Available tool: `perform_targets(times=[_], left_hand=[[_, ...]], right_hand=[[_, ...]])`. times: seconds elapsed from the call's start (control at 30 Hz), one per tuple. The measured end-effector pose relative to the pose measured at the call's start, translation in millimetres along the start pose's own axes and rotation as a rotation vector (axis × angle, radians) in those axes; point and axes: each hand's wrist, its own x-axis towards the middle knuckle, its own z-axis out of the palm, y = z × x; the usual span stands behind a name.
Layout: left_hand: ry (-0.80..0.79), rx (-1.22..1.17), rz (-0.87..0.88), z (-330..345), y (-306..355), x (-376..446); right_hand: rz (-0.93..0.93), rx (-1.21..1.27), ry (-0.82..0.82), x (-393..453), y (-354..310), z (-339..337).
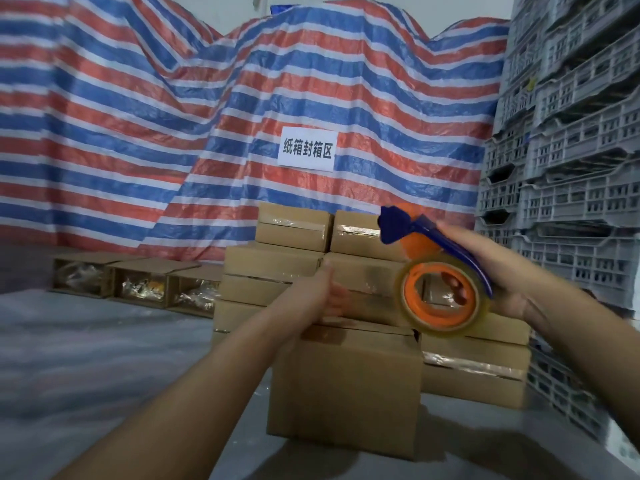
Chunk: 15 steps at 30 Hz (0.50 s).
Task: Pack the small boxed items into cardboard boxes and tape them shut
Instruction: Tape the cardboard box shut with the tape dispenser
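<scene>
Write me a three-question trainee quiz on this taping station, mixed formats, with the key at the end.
1. True or false: the right hand grips the tape dispenser.
2. Multiple choice: the open boxes with contents showing lie (A) at the left on the floor, (B) on top of the sealed stack, (C) inside the grey crates.
3. Fill in: the left hand is at the top of the nearest cardboard box, whose top seam shows no ____ yet, unlike the taped boxes behind.

Key: 1 true; 2 A; 3 tape.
</scene>
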Motion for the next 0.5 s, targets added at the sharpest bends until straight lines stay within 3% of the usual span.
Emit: perform_targets(times=[0.2,0.5], left_hand=[[-0.062,-0.334,-0.089,-16,-3,4],[-0.055,-0.504,-0.165,-20,0,8]], right_hand=[[0.092,-0.081,-0.111,37,15,33],[0.083,-0.205,-0.198,54,20,31]])
